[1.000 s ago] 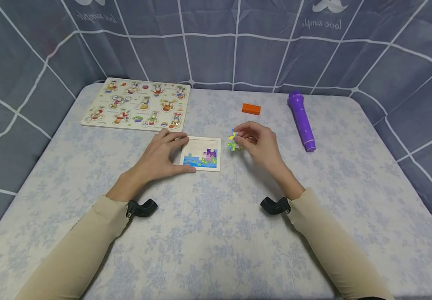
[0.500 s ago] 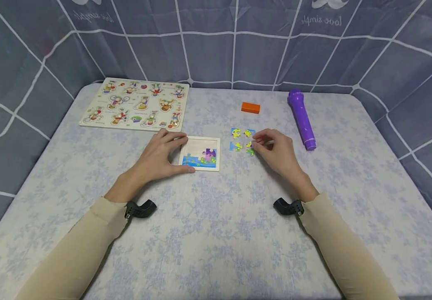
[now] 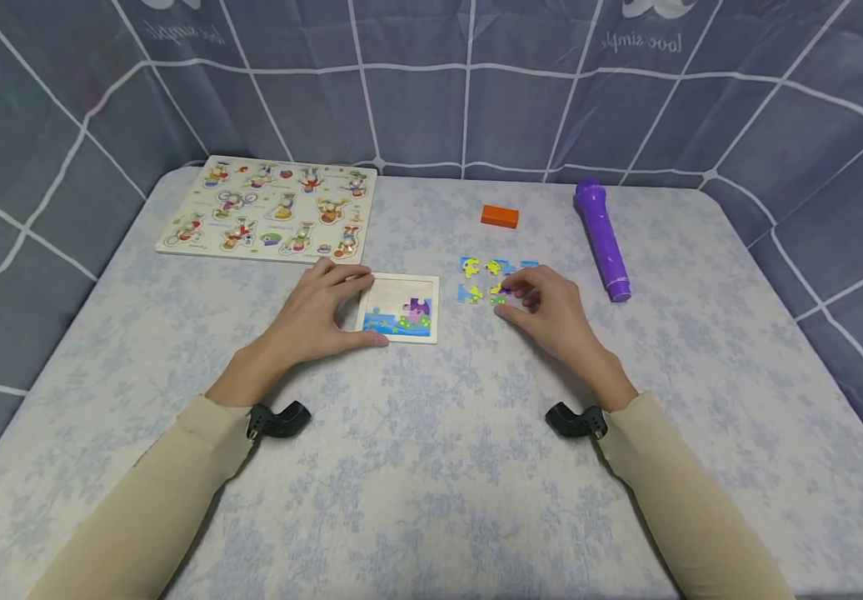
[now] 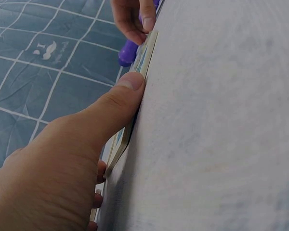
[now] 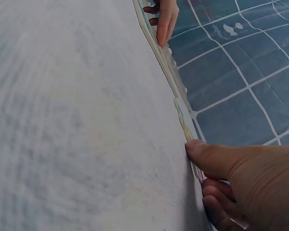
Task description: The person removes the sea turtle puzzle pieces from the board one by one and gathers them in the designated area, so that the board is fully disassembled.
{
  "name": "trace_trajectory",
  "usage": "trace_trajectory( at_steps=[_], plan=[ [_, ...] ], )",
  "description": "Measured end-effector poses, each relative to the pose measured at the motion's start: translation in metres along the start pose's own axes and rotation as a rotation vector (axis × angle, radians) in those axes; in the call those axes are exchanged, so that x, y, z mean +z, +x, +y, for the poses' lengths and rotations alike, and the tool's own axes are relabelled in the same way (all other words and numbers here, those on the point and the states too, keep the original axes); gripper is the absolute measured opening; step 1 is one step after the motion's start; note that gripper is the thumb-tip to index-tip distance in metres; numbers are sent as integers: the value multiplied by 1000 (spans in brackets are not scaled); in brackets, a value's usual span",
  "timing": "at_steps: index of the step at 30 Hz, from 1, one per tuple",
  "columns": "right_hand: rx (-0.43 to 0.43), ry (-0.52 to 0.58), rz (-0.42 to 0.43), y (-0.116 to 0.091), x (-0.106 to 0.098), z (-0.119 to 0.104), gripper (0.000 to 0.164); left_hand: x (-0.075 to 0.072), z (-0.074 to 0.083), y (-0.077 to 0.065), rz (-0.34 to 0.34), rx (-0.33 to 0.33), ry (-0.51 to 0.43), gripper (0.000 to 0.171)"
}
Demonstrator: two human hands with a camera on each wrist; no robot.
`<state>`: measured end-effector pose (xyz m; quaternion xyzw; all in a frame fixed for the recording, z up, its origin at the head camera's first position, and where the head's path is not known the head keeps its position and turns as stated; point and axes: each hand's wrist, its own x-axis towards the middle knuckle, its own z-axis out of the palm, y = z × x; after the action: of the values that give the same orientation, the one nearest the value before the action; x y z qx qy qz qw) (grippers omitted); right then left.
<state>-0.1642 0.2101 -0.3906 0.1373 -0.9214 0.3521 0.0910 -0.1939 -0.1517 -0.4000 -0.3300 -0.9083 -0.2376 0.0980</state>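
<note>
My left hand (image 3: 319, 308) grips the left side of a small square wooden puzzle tray (image 3: 435, 310), thumb along the near edge and fingers at the far left corner. Blue, purple and pink pieces (image 3: 394, 325) fill the tray's near and right parts; bare wood shows above them. To its right, several loose blue and yellow jigsaw pieces (image 3: 471, 267) lie on the tablecloth. My right hand (image 3: 555, 312) pinches a jigsaw piece (image 3: 505, 292) with purple on it, between thumb and fingers, low at the table; the fingers partly cover it. The right wrist view shows the thumb (image 5: 207, 154) against its edge.
A large board (image 3: 266, 208) with cartoon figures lies at the back left. An orange block (image 3: 500, 217) is behind the loose pieces. A purple microphone-shaped stick (image 3: 602, 242) lies at the right. Grey-blue curtains (image 3: 416, 108) border the table's back and sides.
The right hand has moved right across the loose pieces, uncovering those on the left. Its thumb and fingertips have since spread a little around a piece. The left hand stays on the tray.
</note>
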Motion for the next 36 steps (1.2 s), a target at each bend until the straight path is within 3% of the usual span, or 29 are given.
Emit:
trace_trajectory(
  at_steps=[9,13,18,24,30,36],
  plan=[
    [-36,-14,45,-1,2,-2,32,0,1,0,-4,-4,1,95],
    [-80,18,53,3,5,-15,26,0,1,1,-6,4,2,95],
    [-88,84,-58,13,21,-43,25,0,1,0,-5,-2,7,94],
    [-84,93,-215,31,42,-67,41,-1,0,-2,-1,1,5,94],
    [-96,21,-298,41,50,-72,53,0,-1,-1,-4,6,8,93],
    [-132,-8,-383,51,49,-72,48,-2,0,-2,-1,7,9,94]
  ],
)
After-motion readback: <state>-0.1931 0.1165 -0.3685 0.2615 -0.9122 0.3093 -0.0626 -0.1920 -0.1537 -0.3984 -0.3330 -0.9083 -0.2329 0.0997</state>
